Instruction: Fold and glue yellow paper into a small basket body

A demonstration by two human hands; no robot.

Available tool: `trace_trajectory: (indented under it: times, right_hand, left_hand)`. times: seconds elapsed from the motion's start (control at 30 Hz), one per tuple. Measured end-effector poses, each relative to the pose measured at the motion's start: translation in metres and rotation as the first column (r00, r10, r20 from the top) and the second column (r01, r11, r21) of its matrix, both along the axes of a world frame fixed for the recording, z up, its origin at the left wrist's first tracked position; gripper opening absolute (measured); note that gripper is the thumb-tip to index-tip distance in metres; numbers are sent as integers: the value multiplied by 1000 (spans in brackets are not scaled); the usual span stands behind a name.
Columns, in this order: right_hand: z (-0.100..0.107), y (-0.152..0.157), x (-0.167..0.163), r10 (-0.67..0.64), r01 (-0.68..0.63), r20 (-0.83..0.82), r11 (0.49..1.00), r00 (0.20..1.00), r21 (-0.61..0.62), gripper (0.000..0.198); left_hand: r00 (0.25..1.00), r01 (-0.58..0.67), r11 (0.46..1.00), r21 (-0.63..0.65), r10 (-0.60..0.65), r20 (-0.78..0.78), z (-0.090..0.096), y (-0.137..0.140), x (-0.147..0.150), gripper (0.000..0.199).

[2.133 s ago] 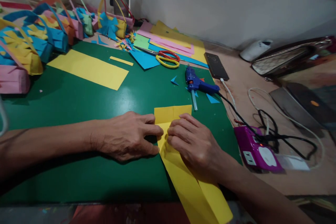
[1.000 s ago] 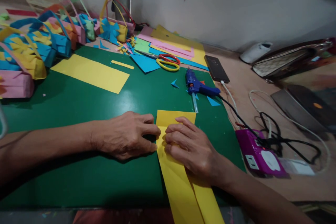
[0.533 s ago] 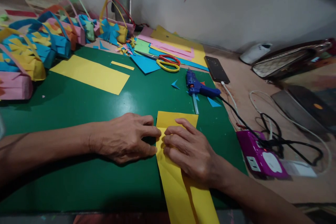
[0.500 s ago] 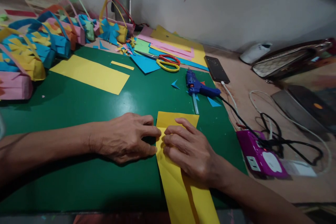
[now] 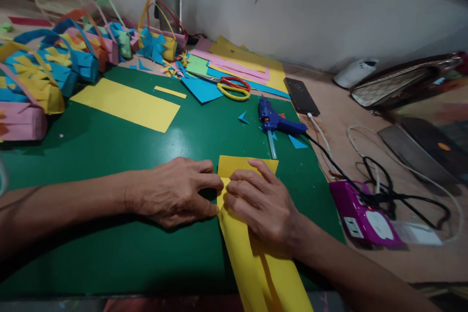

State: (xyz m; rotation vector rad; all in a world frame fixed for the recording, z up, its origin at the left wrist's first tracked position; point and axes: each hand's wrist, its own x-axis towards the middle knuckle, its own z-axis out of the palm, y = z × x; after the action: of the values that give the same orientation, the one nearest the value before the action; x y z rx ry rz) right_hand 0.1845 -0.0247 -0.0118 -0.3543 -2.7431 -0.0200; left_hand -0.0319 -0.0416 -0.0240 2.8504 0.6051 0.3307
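A folded sheet of yellow paper [image 5: 243,258] lies lengthwise on the green board, its lower end running past the near edge. Thumb and forefinger of my left hand [image 5: 175,192] meet its left edge, closed against the paper. Curled fingers of my right hand [image 5: 261,204] press the folded layer down just beside them, with the forefinger raised a little. Beyond the fold, a flat strip of the same sheet shows at the top. The underside of the paper and my right fingertips are partly hidden.
A blue glue gun [image 5: 272,119] lies ahead, its cord running to a purple power strip [image 5: 365,214]. Scissors [image 5: 234,88] rest on coloured paper behind. A yellow rectangle [image 5: 126,105] is at left, near several paper baskets [image 5: 84,63]. A phone [image 5: 302,96] sits at the right.
My right hand has slid slightly left along the fold, its forefinger shifting right. The paper's near end has swung a little to the right. My left hand stays in place.
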Motion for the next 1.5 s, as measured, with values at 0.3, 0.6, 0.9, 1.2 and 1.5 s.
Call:
trace_trajectory:
  times: [0.3,0.6,0.9,1.2,1.5]
  right_hand:
    - [3,0,-7,-237,243,54,947,970,-211,14]
    - [5,1,-3,-354,371,111,875,928,-310,27]
    - [7,1,-2,-409,452,191,809,892,-377,33]
    - [-1,-5,-1,-369,417,195,788,909,-454,45]
    - [-1,-5,-4,-362,415,207,740,909,-529,49]
  left_hand:
    - [1000,-15,1000,-12,15,-26,6,-2,1,19]
    - [1000,20,999,-30,-19,20,0,0,0,17]
    - [1000,-17,996,-86,17,4,7,-2,4,17]
    - [991,-82,974,-211,102,90,4,-5,5,31]
    - [987,-70,988,-137,89,134,-7,-1,6,34]
